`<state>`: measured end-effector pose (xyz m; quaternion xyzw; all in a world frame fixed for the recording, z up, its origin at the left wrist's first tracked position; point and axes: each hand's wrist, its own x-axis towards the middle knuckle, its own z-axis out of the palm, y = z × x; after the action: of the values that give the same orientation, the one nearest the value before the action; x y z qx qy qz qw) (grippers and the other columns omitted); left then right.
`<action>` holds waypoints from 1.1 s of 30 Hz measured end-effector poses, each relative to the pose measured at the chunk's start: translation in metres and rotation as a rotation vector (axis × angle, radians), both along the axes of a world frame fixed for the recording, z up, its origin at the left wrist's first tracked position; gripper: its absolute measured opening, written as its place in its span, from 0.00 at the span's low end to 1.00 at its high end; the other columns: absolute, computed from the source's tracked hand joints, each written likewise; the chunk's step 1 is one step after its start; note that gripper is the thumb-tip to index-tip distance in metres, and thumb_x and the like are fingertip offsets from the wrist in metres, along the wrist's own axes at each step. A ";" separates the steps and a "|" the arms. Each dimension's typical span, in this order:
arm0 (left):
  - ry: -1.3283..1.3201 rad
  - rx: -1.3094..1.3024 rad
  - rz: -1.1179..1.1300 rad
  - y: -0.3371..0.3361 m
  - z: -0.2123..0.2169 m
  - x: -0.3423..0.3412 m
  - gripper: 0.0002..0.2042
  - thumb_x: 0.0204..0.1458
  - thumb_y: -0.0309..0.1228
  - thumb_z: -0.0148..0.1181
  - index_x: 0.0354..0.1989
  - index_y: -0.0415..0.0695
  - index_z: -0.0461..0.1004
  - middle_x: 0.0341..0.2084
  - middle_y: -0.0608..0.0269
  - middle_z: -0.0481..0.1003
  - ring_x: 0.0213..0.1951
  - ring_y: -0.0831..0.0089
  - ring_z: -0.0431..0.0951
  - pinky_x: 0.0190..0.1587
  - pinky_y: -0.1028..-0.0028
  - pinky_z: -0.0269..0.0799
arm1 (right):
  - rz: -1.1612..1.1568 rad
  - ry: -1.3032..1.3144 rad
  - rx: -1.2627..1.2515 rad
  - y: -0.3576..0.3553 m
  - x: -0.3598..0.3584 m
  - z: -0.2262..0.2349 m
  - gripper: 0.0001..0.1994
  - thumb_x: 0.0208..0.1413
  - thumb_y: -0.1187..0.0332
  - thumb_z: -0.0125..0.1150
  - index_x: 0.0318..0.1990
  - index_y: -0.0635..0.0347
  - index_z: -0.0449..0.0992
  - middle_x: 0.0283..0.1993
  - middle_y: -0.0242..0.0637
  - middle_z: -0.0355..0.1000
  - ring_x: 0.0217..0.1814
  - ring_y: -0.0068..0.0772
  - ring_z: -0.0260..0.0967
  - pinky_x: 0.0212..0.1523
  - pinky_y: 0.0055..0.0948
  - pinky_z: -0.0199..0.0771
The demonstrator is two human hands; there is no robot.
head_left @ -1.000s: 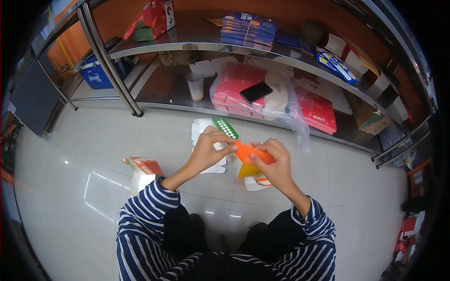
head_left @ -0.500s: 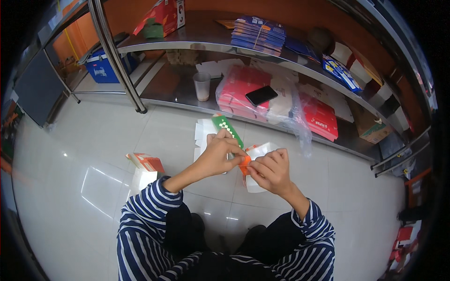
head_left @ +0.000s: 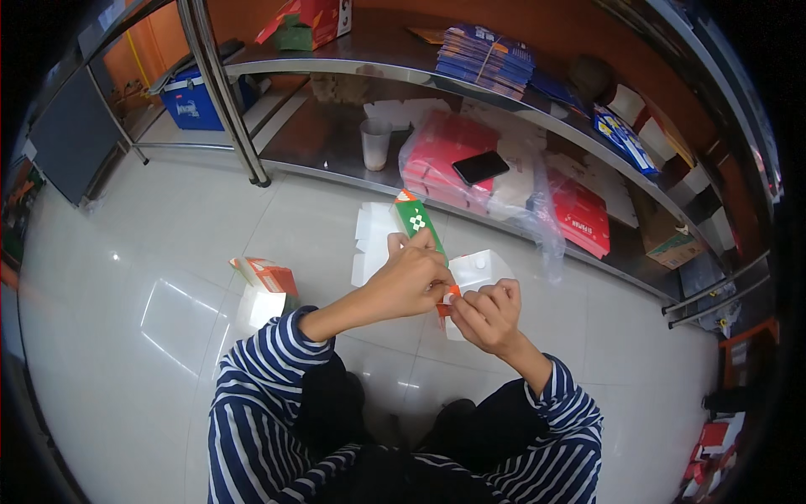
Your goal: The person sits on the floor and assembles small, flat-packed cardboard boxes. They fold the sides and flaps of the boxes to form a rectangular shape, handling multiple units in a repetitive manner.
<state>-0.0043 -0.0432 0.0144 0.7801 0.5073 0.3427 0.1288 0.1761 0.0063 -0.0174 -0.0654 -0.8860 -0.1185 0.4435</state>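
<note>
A partly folded cardboard box (head_left: 377, 238) is between my hands, with white inner faces, a green patterned side and orange edges. My left hand (head_left: 413, 279) is closed, its fingers pinching an orange flap near the middle of the box. Close beside it, my right hand (head_left: 489, 317) is also closed, thumb and fingers gripping the same orange part. Both hands hide some of the box's near side. To the left, a second open cardboard box (head_left: 269, 276) in orange and white stands apart from my hands.
Ahead is a metal shelf (head_left: 290, 149) carrying plastic-wrapped red packages (head_left: 447, 149), a black phone (head_left: 480, 168) and a clear plastic cup (head_left: 375, 144). Bundled blue cartons (head_left: 483, 57) lie on the upper level. A blue cooler box (head_left: 191, 106) sits at the far left.
The view has shifted slightly, and the box's green side has turned to show more of its orange end. Both hands stay on the orange flap, with the left hand's fingers moved over it.
</note>
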 end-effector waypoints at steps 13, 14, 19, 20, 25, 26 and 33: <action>0.221 -0.094 -0.107 0.003 -0.007 -0.007 0.11 0.36 0.27 0.57 0.30 0.49 0.79 0.23 0.68 0.67 0.41 0.66 0.60 0.39 0.62 0.46 | -0.084 -0.109 -0.164 -0.002 -0.001 -0.002 0.10 0.35 0.70 0.62 0.30 0.54 0.74 0.28 0.24 0.65 0.27 0.25 0.59 0.29 0.29 0.53; 0.209 -0.088 -0.114 0.003 -0.007 -0.006 0.10 0.35 0.28 0.58 0.29 0.47 0.79 0.23 0.65 0.67 0.41 0.65 0.61 0.38 0.62 0.47 | -0.085 -0.102 -0.157 -0.002 -0.001 -0.003 0.10 0.34 0.70 0.62 0.30 0.54 0.74 0.28 0.23 0.65 0.27 0.25 0.59 0.29 0.29 0.53; 0.209 -0.071 -0.140 0.003 -0.003 -0.005 0.13 0.31 0.32 0.61 0.30 0.43 0.79 0.24 0.59 0.68 0.41 0.62 0.60 0.37 0.62 0.49 | -0.090 -0.076 -0.117 -0.001 0.000 -0.004 0.11 0.34 0.71 0.62 0.30 0.55 0.74 0.28 0.23 0.65 0.26 0.25 0.58 0.29 0.29 0.52; 0.208 -0.076 -0.147 0.003 -0.003 -0.005 0.14 0.31 0.32 0.62 0.30 0.43 0.79 0.24 0.60 0.67 0.41 0.62 0.60 0.37 0.62 0.49 | -0.090 -0.077 -0.122 -0.001 0.000 -0.004 0.11 0.34 0.71 0.62 0.30 0.55 0.74 0.28 0.23 0.65 0.26 0.25 0.58 0.29 0.29 0.52; 0.189 -0.107 -0.179 0.004 -0.002 -0.008 0.16 0.28 0.33 0.64 0.31 0.42 0.79 0.25 0.61 0.66 0.42 0.62 0.59 0.38 0.63 0.49 | -0.085 -0.081 -0.141 -0.001 0.000 -0.001 0.10 0.33 0.71 0.62 0.29 0.55 0.74 0.28 0.23 0.65 0.27 0.25 0.58 0.29 0.29 0.52; 0.190 -0.114 -0.183 0.004 -0.002 -0.008 0.16 0.28 0.32 0.64 0.31 0.42 0.79 0.25 0.61 0.66 0.42 0.62 0.59 0.38 0.63 0.49 | -0.079 -0.082 -0.150 -0.001 0.001 -0.001 0.11 0.32 0.71 0.62 0.29 0.55 0.75 0.27 0.23 0.66 0.26 0.25 0.59 0.30 0.29 0.53; 0.228 -0.136 -0.167 0.002 0.003 -0.005 0.12 0.29 0.28 0.64 0.27 0.44 0.78 0.26 0.62 0.67 0.43 0.62 0.59 0.39 0.61 0.49 | -0.070 -0.072 -0.160 -0.001 -0.001 -0.004 0.10 0.32 0.72 0.63 0.29 0.55 0.76 0.27 0.24 0.67 0.27 0.26 0.60 0.32 0.30 0.54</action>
<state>-0.0091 -0.0414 0.0175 0.8431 0.4739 0.2047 0.1509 0.1750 0.0055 -0.0214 -0.1275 -0.9051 -0.0651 0.4004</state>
